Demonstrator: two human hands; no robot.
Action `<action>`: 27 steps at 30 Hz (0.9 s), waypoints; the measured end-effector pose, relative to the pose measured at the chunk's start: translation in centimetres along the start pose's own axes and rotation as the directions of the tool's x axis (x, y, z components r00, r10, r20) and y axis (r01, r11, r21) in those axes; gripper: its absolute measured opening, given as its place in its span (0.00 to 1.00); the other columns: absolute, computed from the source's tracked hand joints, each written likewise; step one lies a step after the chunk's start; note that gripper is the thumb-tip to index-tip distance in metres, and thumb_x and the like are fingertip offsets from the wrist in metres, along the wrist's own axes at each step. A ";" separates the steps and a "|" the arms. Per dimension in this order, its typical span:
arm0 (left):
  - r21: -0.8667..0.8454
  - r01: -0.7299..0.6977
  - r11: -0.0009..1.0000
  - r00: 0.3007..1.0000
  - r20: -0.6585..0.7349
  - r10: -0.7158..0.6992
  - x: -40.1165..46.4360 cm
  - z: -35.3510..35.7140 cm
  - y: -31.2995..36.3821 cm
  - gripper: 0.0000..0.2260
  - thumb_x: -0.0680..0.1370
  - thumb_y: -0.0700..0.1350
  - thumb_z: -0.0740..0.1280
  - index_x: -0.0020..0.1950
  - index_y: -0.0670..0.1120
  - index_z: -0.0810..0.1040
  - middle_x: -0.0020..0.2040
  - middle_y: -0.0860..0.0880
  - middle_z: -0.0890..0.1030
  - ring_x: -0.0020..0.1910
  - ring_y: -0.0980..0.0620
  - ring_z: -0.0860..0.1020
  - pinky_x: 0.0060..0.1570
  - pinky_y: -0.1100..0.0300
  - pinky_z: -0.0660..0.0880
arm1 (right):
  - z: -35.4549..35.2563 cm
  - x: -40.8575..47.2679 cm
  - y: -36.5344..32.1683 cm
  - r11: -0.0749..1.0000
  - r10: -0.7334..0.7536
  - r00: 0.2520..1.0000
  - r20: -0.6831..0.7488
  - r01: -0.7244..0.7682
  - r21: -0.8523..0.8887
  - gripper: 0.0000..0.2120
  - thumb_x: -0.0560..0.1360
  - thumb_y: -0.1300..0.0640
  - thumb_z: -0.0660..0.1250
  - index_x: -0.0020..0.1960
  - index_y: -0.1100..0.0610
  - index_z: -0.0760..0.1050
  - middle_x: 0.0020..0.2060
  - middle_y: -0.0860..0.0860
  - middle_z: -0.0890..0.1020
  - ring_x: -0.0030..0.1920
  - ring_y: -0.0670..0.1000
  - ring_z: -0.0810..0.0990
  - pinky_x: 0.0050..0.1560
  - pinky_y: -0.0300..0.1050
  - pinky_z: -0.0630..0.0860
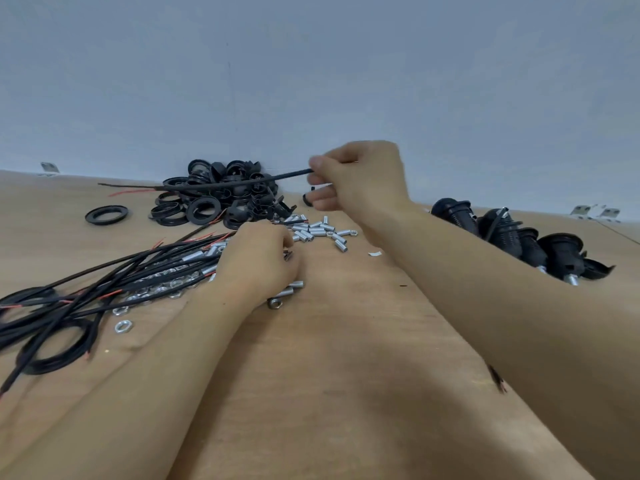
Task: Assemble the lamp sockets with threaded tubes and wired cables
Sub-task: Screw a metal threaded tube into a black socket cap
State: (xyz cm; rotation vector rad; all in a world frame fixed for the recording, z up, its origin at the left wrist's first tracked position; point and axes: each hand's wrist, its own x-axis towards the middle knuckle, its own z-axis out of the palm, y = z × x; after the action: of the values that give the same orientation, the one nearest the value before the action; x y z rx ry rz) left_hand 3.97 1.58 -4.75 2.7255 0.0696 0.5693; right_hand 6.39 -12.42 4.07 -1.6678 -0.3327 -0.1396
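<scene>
My right hand [360,178] is raised above the table and pinches a black cable [221,183] that stretches left over the heap of black socket rings [221,195]; a small black part shows under its lower fingers. My left hand [259,261] rests curled on the table among silver threaded tubes [318,232], its fingertips closed on something small that I cannot make out. A bundle of black cables with red wire ends [104,289] lies to the left.
Silver hex nuts [123,326] are scattered near the cables. Assembled black sockets [512,237] lie in a row at the right. A single black ring [106,214] sits apart at the left. The wooden table [346,358] meets a pale wall behind.
</scene>
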 end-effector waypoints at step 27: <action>0.122 0.052 0.991 0.998 0.016 -0.054 0.2 -0.6 0.6 0.05 0.75 0.49 0.68 0.43 0.54 0.84 0.42 0.55 0.84 0.47 0.50 0.79 0.45 0.55 0.77 | -6.3 -2.6 5.7 0.679 -0.035 0.971 0.237 0.198 -0.707 0.06 0.74 0.63 0.68 0.49 0.55 0.80 0.43 0.47 0.82 0.46 0.48 0.80 0.51 0.43 0.76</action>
State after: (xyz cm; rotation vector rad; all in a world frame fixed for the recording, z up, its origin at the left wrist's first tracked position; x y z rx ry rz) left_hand 3.89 1.20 -3.98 2.8371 0.1769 0.5403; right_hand 6.23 -19.48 -1.29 -2.4764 -0.5978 -0.2154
